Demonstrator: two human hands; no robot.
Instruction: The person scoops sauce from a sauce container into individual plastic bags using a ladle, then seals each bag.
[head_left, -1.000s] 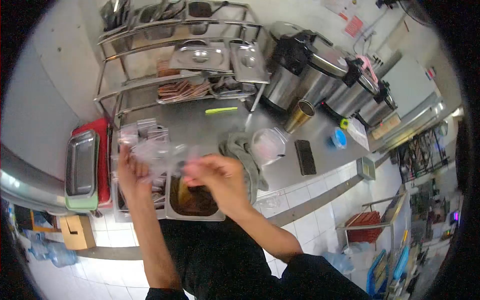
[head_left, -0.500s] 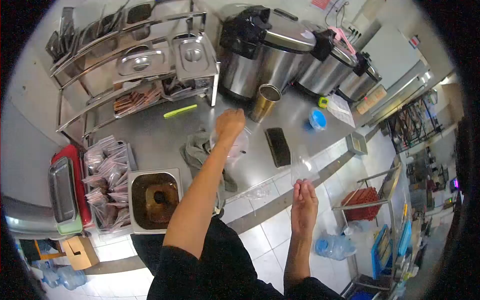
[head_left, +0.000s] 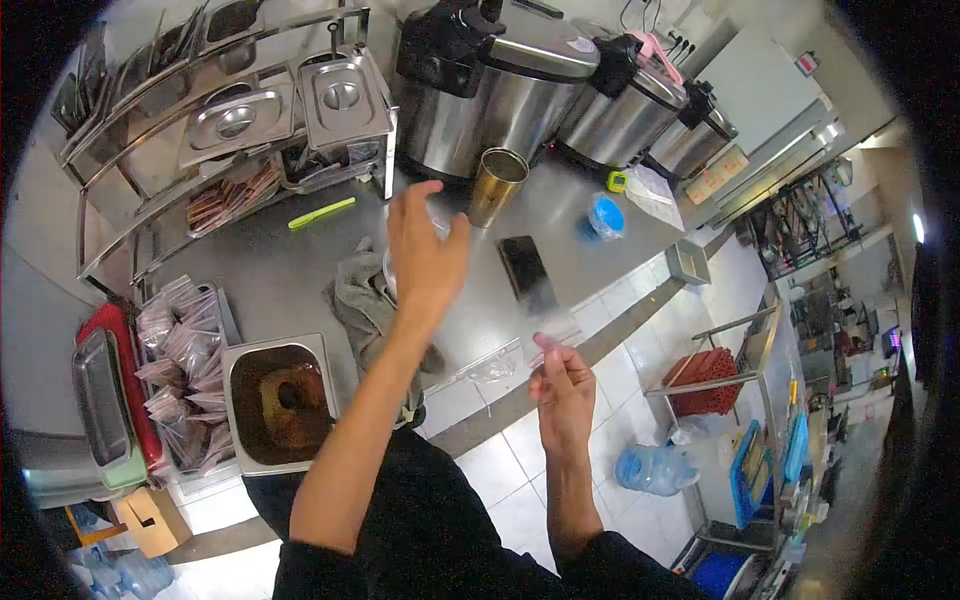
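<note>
My left hand (head_left: 427, 250) is held above the steel counter, thumb and fingers spread apart with nothing between them. Behind its wrist shows part of a whitish round container (head_left: 389, 268), mostly hidden by the hand. A grey cloth (head_left: 362, 305) lies beside my left forearm. Over the counter's front edge, my right hand (head_left: 563, 392) pinches a small clear plastic bag (head_left: 545, 325), blurred and see-through, with a reddish line along it. Beyond the bag, a black phone-like slab (head_left: 527, 270) rests on the counter. A gold metal cup (head_left: 498, 186) stands upright past my left hand.
Large steel urns (head_left: 535, 90) line the back wall. Left stand a rack with lidded pans (head_left: 237, 122), a tray of filled small bags (head_left: 190, 375) and a pan of brown liquid (head_left: 283, 400). A blue-topped container (head_left: 606, 216) and green pen (head_left: 321, 213) lie on the counter (head_left: 290, 265).
My left hand has risen off the whitish container, and its curled fingers have spread. My right hand has turned, with the bag tilted leftward. The whole view has shifted a little.
</note>
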